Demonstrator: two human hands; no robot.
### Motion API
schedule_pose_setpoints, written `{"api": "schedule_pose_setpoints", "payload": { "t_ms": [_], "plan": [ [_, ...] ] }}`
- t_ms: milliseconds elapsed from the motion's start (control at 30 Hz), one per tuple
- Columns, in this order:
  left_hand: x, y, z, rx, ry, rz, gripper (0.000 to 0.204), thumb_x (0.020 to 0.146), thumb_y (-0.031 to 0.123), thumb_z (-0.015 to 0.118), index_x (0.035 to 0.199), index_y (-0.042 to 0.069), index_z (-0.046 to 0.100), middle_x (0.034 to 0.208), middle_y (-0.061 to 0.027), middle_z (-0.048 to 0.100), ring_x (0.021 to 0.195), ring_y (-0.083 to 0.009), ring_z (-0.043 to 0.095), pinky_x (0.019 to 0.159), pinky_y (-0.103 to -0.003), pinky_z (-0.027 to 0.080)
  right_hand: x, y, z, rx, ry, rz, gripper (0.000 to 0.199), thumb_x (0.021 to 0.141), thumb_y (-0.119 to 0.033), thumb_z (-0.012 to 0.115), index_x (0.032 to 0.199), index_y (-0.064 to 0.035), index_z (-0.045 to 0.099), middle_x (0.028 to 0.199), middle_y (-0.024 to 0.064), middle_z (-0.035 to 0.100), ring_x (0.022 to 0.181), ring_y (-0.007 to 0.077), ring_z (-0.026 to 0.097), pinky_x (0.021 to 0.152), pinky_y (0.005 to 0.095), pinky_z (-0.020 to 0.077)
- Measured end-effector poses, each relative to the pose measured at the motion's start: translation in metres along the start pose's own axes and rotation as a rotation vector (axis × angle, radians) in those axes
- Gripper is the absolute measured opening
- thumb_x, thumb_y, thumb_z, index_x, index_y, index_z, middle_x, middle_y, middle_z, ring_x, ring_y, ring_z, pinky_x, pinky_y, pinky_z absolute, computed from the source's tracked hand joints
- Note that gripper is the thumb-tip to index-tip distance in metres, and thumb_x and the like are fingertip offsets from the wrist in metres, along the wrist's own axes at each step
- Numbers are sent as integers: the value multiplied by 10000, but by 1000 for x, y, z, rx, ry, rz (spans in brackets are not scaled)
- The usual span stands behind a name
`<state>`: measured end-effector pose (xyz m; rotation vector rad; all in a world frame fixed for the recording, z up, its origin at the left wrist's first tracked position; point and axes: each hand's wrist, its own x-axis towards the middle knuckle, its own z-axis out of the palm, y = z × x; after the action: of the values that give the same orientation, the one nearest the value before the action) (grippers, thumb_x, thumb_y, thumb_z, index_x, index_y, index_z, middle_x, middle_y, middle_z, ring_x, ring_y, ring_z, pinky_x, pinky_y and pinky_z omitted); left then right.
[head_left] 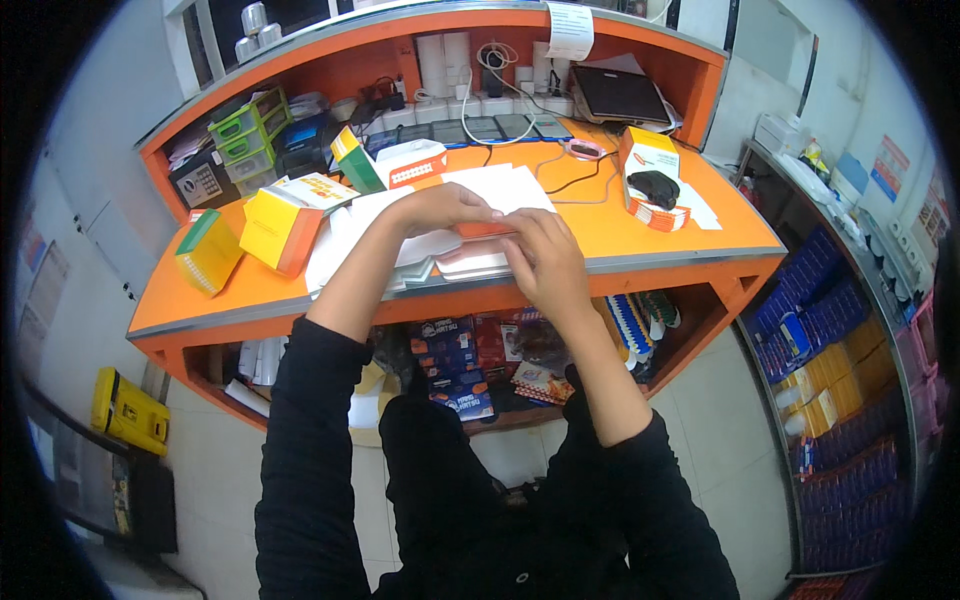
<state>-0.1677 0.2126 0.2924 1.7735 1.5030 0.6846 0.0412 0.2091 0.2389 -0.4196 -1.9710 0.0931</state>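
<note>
Both hands meet over the front middle of the orange desk point(700, 232). Beneath and between them shows part of an orange-and-white carton point(482, 230). My left hand point(450, 207) bends over its far edge, fingers pressed together. From the right, my right hand point(548, 255) curls its fingers and thumb around the same carton. Much of the carton is hidden by the hands. White flat card blanks point(472, 262) lie under it at the desk's edge, with more white sheets point(340, 240) spread to the left and behind.
Left of the hands stand a yellow-and-orange box point(280, 228) and a green-and-yellow box point(210, 252). At the right, a black object point(655, 188) rests on an orange-and-white carton. Cables and a pink-rimmed item point(584, 149) lie behind. Packages point(450, 365) fill the shelf below.
</note>
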Motion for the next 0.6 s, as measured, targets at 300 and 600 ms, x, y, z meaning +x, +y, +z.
{"api": "schedule_pose_setpoints", "payload": {
  "t_ms": [300,600],
  "plan": [
    [1,22,-15,413,442,273,256,835,245,621,913,6,671,736,-69,653,698,-106,583,667,-269,464,-1,1,13,-222,-171,-81,188,762,-199,646,887,-63,613,878,66,577,891,248,539,797,367,412],
    [-151,105,34,383,994,579,143,817,162,644,836,25,676,789,-86,669,660,-121,600,590,-234,461,-17,-34,-20,839,-143,204,1008,646,-454,762,1411,-52,243,1379,203,374,1267,329,378,1050,424,276]
  ]
}}
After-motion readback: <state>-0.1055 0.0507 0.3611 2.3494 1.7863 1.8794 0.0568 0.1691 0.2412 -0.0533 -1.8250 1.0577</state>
